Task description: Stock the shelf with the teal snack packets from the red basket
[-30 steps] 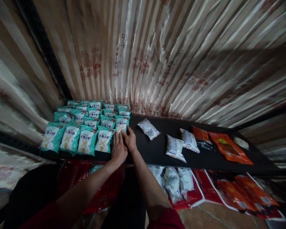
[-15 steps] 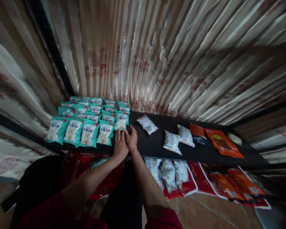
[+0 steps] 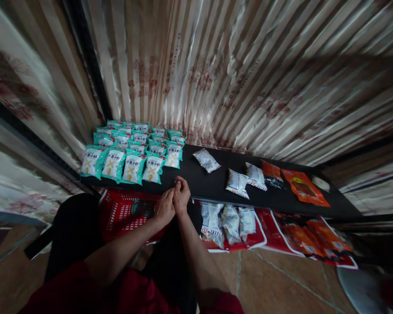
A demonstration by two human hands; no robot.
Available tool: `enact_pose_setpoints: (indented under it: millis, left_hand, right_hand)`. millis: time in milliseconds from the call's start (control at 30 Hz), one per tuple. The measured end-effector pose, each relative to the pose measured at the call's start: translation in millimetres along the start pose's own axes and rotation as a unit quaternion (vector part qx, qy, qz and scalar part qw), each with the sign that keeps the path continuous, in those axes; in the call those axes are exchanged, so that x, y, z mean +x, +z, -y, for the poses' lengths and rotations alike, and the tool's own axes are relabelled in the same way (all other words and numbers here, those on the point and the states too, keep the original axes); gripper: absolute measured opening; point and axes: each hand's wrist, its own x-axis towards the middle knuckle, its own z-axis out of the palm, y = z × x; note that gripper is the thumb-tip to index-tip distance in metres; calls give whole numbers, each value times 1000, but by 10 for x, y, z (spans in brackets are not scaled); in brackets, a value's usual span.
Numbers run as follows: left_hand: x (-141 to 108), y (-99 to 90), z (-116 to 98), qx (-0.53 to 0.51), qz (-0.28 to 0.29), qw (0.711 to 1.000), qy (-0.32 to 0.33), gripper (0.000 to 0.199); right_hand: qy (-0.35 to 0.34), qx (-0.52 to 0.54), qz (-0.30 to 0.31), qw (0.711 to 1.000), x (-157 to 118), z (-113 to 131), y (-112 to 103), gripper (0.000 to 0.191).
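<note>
My left hand (image 3: 165,208) and my right hand (image 3: 181,195) touch each other at the front edge of a black shelf (image 3: 212,183). Both are closed, fingers pressed together or curled, with no packet showing in them. Up and to the left, white-and-teal snack packets (image 3: 133,167) stand in several rows. One such packet (image 3: 173,155) sits above my hands, apart from them. Right of the hands on the shelf lie a silver-white packet (image 3: 207,160) and two more like it (image 3: 237,183) (image 3: 256,176).
Orange packets (image 3: 303,187) and a pale round object (image 3: 321,183) lie farther right. Below the shelf are a red basket (image 3: 116,209), silver-white packets (image 3: 231,223) in a red container, and orange packets (image 3: 303,239). Pleated curtains (image 3: 236,78) hang behind; a dark post (image 3: 90,56) stands left.
My hands have drawn back from the front packet in the last column, down toward the shelf's front edge, and stay together. The view has shifted, showing more of the red basket.
</note>
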Motion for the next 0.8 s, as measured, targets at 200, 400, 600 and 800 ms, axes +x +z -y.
enact_pose_setpoints:
  millis: [200,400,600,800]
  left_hand:
    - [-349,-147,194,5,39,999,5,43]
    - [-613,-232,463,18,73,997,-1,40]
    - [-722,-241,683,25,144,978,-147,34]
    - [-709,-200,919,-2,166,952,-259,42]
  right_hand:
    - [18,45,18,999,-431,42,95,27]
    - [27,2,55,998,-767,-139,246,26]
    - [115,-87,132,981,-921,-387,477,29]
    - [200,-207,212,934,-942,-608,733,24]
